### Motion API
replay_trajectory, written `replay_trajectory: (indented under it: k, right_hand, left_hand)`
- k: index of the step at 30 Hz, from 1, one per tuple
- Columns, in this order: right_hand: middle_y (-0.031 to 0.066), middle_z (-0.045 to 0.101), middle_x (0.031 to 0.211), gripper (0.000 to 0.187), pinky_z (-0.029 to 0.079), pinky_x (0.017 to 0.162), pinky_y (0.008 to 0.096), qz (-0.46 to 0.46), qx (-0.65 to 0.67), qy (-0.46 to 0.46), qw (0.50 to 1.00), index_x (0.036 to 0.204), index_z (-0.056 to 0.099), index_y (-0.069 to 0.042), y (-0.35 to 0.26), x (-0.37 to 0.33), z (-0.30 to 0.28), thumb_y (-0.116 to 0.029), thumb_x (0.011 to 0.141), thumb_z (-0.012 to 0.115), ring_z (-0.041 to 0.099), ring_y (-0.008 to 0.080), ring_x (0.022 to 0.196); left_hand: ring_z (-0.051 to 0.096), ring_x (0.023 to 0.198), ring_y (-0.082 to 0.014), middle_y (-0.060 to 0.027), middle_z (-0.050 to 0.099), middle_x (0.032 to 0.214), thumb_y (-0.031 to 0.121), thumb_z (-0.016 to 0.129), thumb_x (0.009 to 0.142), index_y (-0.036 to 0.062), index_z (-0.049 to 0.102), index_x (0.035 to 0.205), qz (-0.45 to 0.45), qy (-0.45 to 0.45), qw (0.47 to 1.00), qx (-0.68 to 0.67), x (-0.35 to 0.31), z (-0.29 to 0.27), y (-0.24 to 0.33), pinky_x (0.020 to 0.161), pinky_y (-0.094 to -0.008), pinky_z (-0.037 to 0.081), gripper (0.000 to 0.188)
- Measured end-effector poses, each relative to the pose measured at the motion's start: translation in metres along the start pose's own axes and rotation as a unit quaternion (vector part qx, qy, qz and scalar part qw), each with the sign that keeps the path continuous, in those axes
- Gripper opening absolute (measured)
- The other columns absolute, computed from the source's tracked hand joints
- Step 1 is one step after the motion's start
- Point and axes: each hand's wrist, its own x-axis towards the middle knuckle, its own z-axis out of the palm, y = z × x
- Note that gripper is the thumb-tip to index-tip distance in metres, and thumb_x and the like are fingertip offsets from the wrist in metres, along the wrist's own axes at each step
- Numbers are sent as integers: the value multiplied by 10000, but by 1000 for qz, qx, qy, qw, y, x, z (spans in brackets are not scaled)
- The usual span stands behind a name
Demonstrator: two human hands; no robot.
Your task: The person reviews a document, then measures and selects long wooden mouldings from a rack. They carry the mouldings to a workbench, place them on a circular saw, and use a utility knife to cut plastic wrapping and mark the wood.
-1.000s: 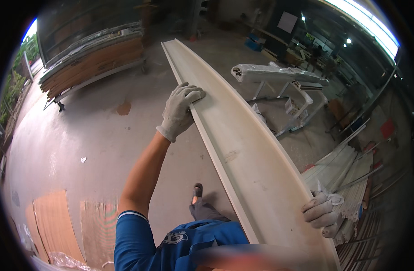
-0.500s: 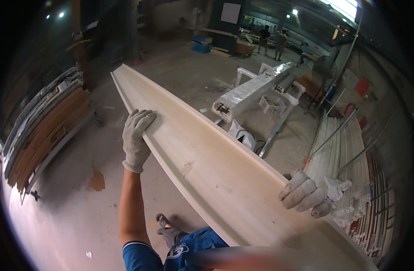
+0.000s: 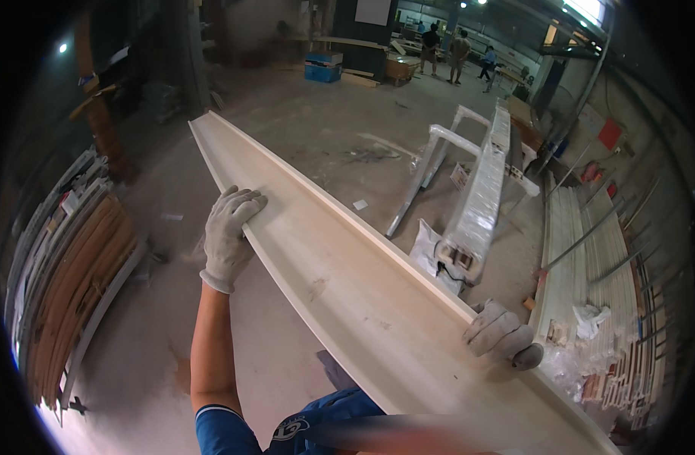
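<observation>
A long cream-coloured channel panel (image 3: pixel 347 273) with raised edges runs slantwise from the far left to the lower right, held up off the floor. My left hand (image 3: pixel 230 231), in a pale work glove, grips its left edge toward the far end, fingers over the rim. Farther down the opposite edge, my right hand (image 3: pixel 501 334) is closed over the raised rim, its glove greyish and darker at the fingertips. Small brown smudges mark the panel's inner face. The undersides of both grips are hidden.
A plastic-wrapped bundle (image 3: pixel 480 193) rests on a metal stand (image 3: pixel 427 171) ahead to the right. Long white profiles (image 3: pixel 571 265) are stacked along the right wall. Brown and grey lengths (image 3: pixel 78 280) fill a rack at left. Blue bins (image 3: pixel 322 67) and several people (image 3: pixel 457 57) are far back.
My view has turned and shifted, so the wrapped bundle now points more straight away from me and the left rack sits lower. Both hands keep their hold on the panel.
</observation>
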Motion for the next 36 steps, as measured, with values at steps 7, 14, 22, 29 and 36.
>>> replay_trajectory:
  k: [7, 14, 22, 29, 36]
  right_hand:
    - [129, 480, 853, 226, 510, 582, 425, 34, -55, 5, 998, 1041, 435, -65, 200, -54, -41, -277, 968, 410, 566, 288, 713]
    - [80, 477, 789, 286, 488, 501, 380, 74, -70, 25, 994, 1080, 498, -78, 408, -81, -49, -332, 958, 448, 543, 232, 646]
    - [45, 425, 719, 228, 436, 460, 341, 127, -32, 25, 991, 987, 495, -109, 638, -121, -22, -331, 956, 457, 512, 202, 607]
    - [65, 441, 771, 138, 455, 494, 337, 176, -108, -4, 979, 937, 419, -120, 805, -153, -35, -255, 963, 432, 514, 224, 589]
    - [67, 429, 703, 152, 482, 462, 374, 172, -100, -13, 980, 990, 420, -93, 960, -212, -104, -241, 963, 438, 517, 231, 531]
  left_hand:
    - [625, 1033, -340, -132, 680, 1031, 124, 711, 681, 55, 669, 996, 32, 19, 999, -22, 72, 113, -191, 981, -446, 453, 325]
    - [597, 1067, -319, -93, 667, 1082, 149, 730, 648, 96, 655, 1023, 0, -2, 998, -60, 138, 189, -378, 972, -431, 452, 385]
    - [591, 1079, -306, -96, 655, 1087, 127, 727, 664, 93, 633, 1065, -44, -36, 996, -65, 185, 251, -593, 999, -422, 433, 413]
    - [594, 1088, -303, -103, 655, 1090, 139, 737, 682, 92, 649, 1075, -18, -89, 990, -106, 249, 333, -763, 991, -422, 444, 406]
    - [580, 1067, -333, -110, 648, 1090, 140, 736, 680, 90, 651, 1063, -27, -92, 986, -137, 320, 462, -883, 951, -425, 451, 395]
